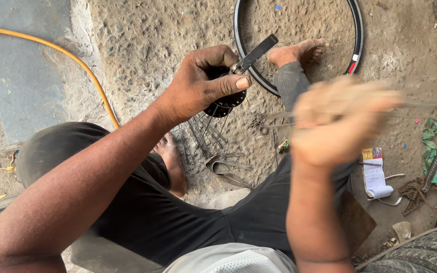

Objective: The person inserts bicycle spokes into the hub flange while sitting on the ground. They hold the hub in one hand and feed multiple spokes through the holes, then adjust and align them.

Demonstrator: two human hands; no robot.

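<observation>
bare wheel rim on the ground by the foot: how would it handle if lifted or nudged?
The black wheel rim is a thin open hoop with no spokes fitted, so probably light and slightly springy. Lying flat on rough ground, it would likely scrape rather than roll. Stood on edge, it would probably roll or tip.

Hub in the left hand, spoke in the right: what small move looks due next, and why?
Probably bring the right hand in to thread its spoke through the hub. The left hand grips the hub, spokes already hang from it, and the rim lies unlaced on the ground. The right hand is blurred, so this is tentative.
</observation>
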